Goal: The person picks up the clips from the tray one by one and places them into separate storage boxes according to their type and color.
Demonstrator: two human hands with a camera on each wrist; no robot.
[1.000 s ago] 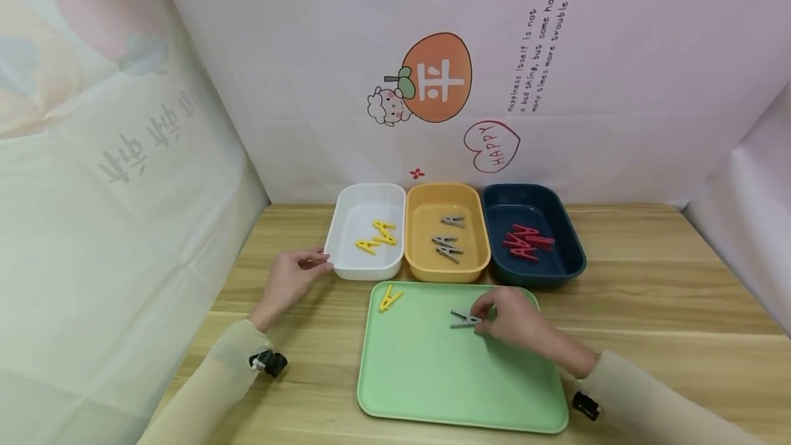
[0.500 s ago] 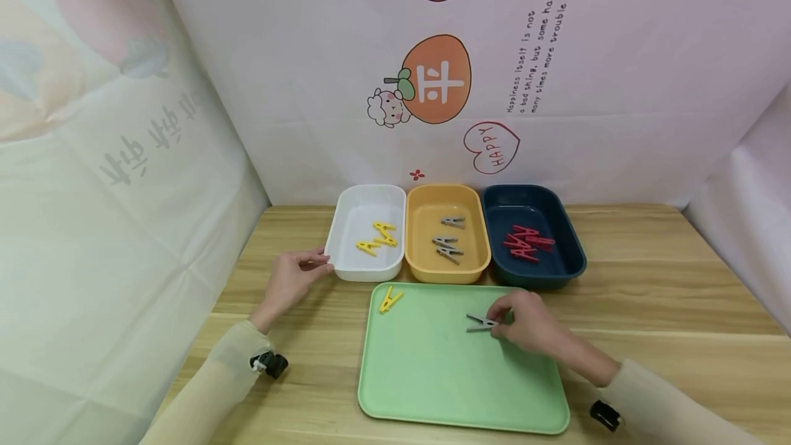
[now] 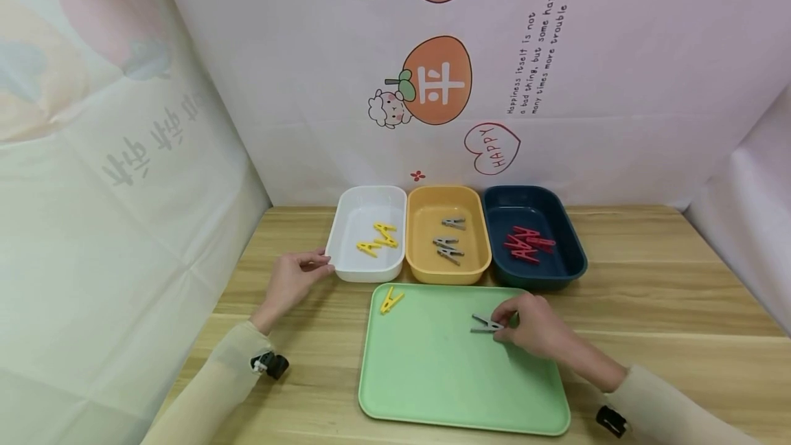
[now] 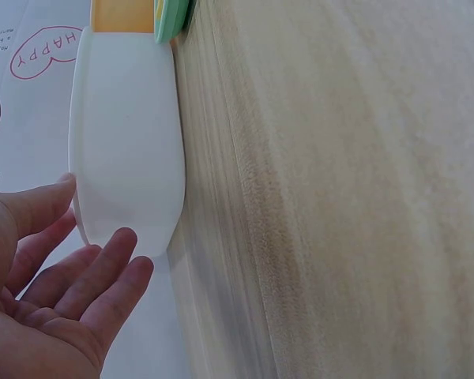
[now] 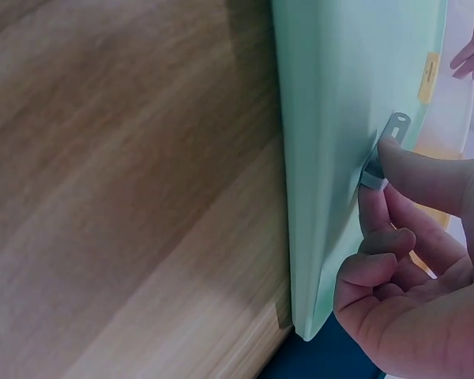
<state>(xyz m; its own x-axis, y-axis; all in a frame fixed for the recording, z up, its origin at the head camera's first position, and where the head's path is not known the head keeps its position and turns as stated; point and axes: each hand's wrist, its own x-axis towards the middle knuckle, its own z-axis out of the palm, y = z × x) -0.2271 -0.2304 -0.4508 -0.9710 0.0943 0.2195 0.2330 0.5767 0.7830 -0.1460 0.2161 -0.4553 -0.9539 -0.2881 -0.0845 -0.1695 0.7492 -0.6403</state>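
My right hand (image 3: 533, 325) pinches a grey clothespin (image 3: 485, 325) between thumb and fingers over the green tray (image 3: 457, 376). In the right wrist view, the grey clothespin (image 5: 396, 126) sticks out past the thumb, close over the tray surface. A yellow clothespin (image 3: 391, 301) lies at the tray's far left corner. My left hand (image 3: 292, 285) is at the near left corner of the white bin (image 3: 364, 275). In the left wrist view, the left hand's fingers (image 4: 114, 253) are relaxed, with fingertips right at the bin's rim and end wall.
Beside the white bin, which holds yellow clothespins (image 3: 384, 233), stand an orange bin (image 3: 448, 278) with grey clothespins (image 3: 453, 223) and a dark blue bin (image 3: 565, 268) with red clothespins (image 3: 525, 244). All stand on a wooden table (image 3: 667, 280) against a printed cloth backdrop (image 3: 309, 88).
My right hand has shifted to the right over the tray with the grey clothespin in its pinch. The left hand stays at the white bin.
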